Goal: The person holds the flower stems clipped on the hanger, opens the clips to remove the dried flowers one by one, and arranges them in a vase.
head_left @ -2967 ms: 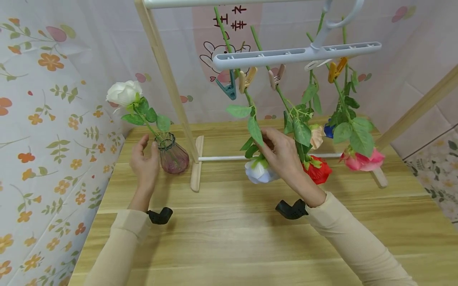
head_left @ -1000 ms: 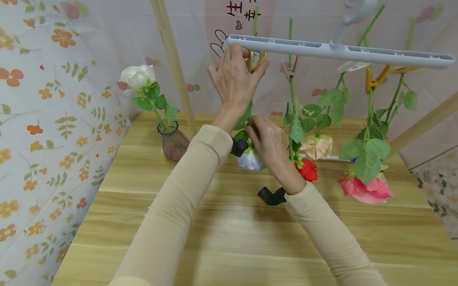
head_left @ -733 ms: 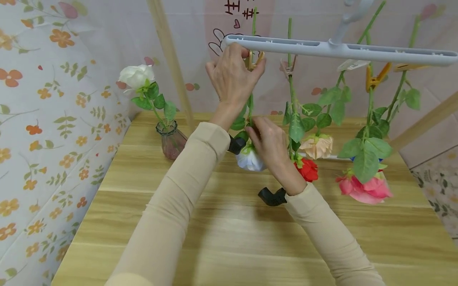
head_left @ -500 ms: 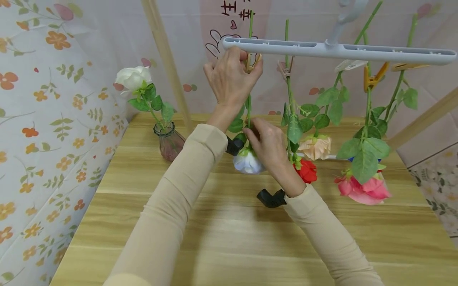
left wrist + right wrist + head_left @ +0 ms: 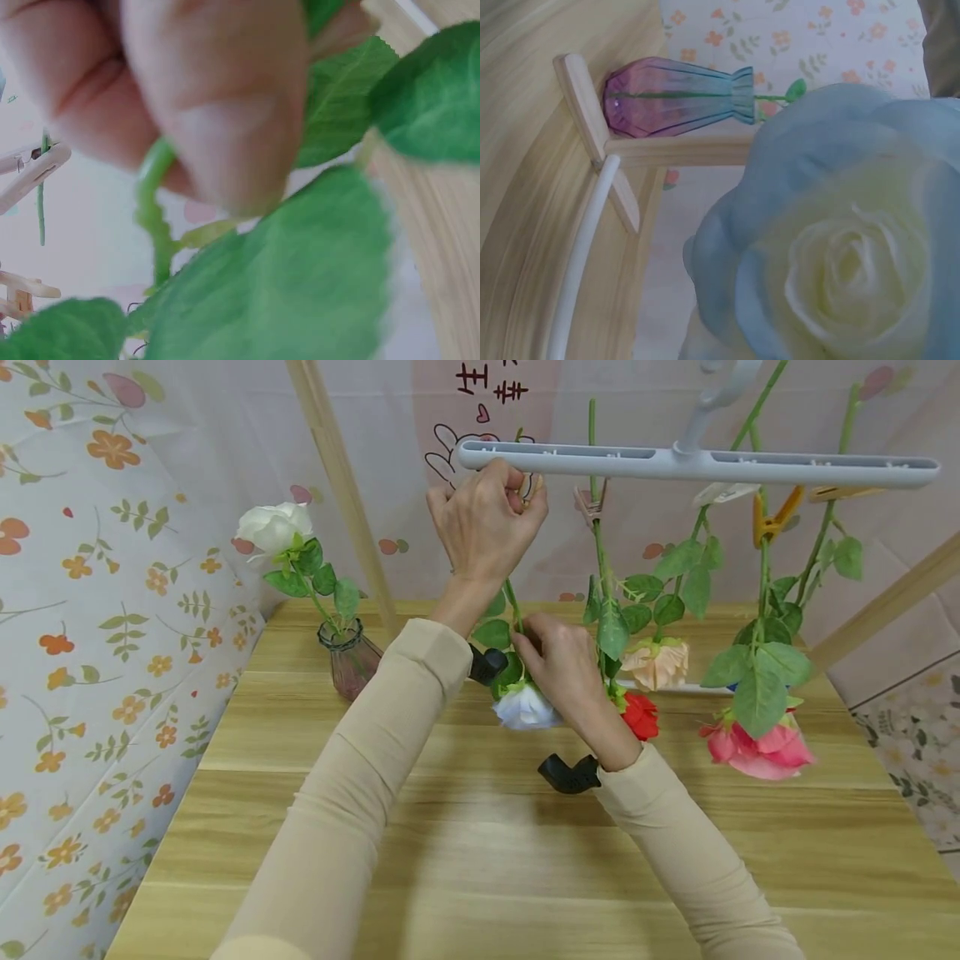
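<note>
My left hand (image 5: 486,531) pinches a wooden clothespin (image 5: 538,485) under the left end of the grey hanger (image 5: 570,460), mostly hiding it. Below, my right hand (image 5: 561,658) holds the leafy stem (image 5: 512,602) of a pale blue rose (image 5: 527,707), which hangs head down above the table. The stem's tip shows just above the hanger bar and its middle is hidden behind my left hand. Fingertips close on a green stem (image 5: 154,225) among leaves fill the left wrist view. In the right wrist view the blue rose (image 5: 847,247) covers the hand.
A red rose (image 5: 640,716), a peach rose (image 5: 658,663) and a pink rose (image 5: 761,747) hang upside down from clips at right. A glass vase (image 5: 352,664) with a white rose (image 5: 276,529) stands left, beside the wooden rack post (image 5: 341,485).
My left hand has gone from beside the vase up to the clothespin. My right hand keeps the blue rose's stem; its upper tip has dropped toward the hanger bar in the last half second.
</note>
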### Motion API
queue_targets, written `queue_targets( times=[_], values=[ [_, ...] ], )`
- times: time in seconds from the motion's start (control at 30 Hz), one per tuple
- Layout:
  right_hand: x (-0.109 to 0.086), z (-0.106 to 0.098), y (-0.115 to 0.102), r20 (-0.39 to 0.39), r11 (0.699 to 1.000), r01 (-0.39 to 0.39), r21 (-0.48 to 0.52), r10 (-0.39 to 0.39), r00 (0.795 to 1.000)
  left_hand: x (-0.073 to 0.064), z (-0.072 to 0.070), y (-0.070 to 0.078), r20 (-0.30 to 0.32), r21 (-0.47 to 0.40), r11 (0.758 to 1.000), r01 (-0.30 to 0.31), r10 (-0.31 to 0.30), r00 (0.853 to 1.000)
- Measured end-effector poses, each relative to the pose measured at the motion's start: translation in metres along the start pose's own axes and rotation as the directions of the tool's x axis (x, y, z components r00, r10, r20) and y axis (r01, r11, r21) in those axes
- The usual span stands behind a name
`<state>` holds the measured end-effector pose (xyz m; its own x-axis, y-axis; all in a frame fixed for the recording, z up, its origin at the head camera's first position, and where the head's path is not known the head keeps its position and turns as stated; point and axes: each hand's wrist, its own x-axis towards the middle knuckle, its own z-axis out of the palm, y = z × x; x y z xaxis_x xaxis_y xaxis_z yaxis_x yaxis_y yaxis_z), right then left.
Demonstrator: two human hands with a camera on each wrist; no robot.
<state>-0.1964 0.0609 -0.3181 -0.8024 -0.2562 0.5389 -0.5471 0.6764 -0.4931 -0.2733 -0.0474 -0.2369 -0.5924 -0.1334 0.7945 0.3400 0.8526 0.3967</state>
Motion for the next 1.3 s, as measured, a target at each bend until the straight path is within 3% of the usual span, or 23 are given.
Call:
queue_targets(
  times=[0.17, 0.4, 0.5, 0.57, 0.63, 0.7, 0.77, 0.8, 0.93, 1.0, 1.03, 1.1, 1.2, 1.23, 1.3],
  values=[
    [-0.004, 0.001, 0.001, 0.037, 1.0, -0.02, 0.001, 0.019, 0.999, 0.0, -0.004, -0.004, 0.049, 0.028, 1.0, 0.013, -0.014, 0.999],
    [-0.01, -0.003, 0.0, 0.043, 1.0, 0.008, -0.009, -0.008, 0.999, -0.002, -0.008, -0.011, 0.059, 0.038, 0.999, 0.003, -0.005, 0.998],
    [-0.013, -0.006, -0.002, 0.053, 1.0, 0.012, 0.001, -0.012, 0.999, -0.002, -0.013, -0.012, 0.125, -0.01, 0.999, 0.051, -0.049, 0.991],
    [-0.015, -0.008, -0.004, 0.061, 1.0, 0.013, 0.007, -0.013, 0.998, -0.003, -0.019, -0.013, 0.191, -0.048, 0.995, 0.089, -0.078, 0.978],
    [-0.016, -0.01, -0.005, 0.066, 1.0, 0.021, 0.003, -0.022, 0.998, -0.006, -0.026, -0.017, 0.241, -0.085, 0.994, 0.073, -0.051, 0.969],
    [-0.017, -0.011, -0.006, 0.069, 0.999, 0.034, -0.005, -0.033, 0.997, -0.013, -0.034, -0.023, 0.285, -0.118, 0.993, 0.011, 0.023, 0.958],
    [-0.019, -0.013, -0.007, 0.07, 0.999, 0.051, -0.013, -0.05, 0.996, -0.024, -0.043, -0.032, 0.322, -0.155, 0.982, -0.103, 0.149, 0.935],
    [-0.02, -0.014, -0.007, 0.072, 0.998, 0.058, -0.017, -0.057, 0.996, -0.03, -0.047, -0.038, 0.342, -0.172, 0.971, -0.166, 0.217, 0.914],
    [-0.023, -0.022, -0.008, 0.097, 0.997, 0.072, -0.029, -0.069, 0.993, -0.051, -0.061, -0.058, 0.425, -0.196, 0.903, -0.383, 0.43, 0.797],
    [-0.026, -0.025, -0.008, 0.109, 0.996, 0.077, -0.036, -0.073, 0.991, -0.06, -0.064, -0.065, 0.442, -0.202, 0.876, -0.439, 0.481, 0.757],
    [-0.028, -0.027, -0.008, 0.111, 0.995, 0.088, -0.039, -0.084, 0.99, -0.063, -0.065, -0.068, 0.444, -0.204, 0.868, -0.453, 0.494, 0.748],
    [-0.033, -0.03, -0.008, 0.082, 0.992, 0.123, -0.036, -0.12, 0.989, -0.071, -0.067, -0.071, 0.439, -0.215, 0.863, -0.457, 0.504, 0.744],
    [-0.038, -0.037, -0.007, -0.073, 0.975, 0.22, -0.016, -0.221, 0.973, -0.082, -0.067, -0.075, 0.408, -0.252, 0.852, -0.459, 0.524, 0.748],
    [-0.039, -0.039, -0.006, -0.163, 0.969, 0.246, -0.001, -0.243, 0.956, -0.085, -0.068, -0.076, 0.397, -0.262, 0.846, -0.464, 0.532, 0.747],
    [-0.038, -0.046, -0.004, -0.354, 0.96, 0.281, 0.024, -0.254, 0.9, -0.091, -0.069, -0.078, 0.375, -0.283, 0.832, -0.477, 0.554, 0.744]
  ],
)
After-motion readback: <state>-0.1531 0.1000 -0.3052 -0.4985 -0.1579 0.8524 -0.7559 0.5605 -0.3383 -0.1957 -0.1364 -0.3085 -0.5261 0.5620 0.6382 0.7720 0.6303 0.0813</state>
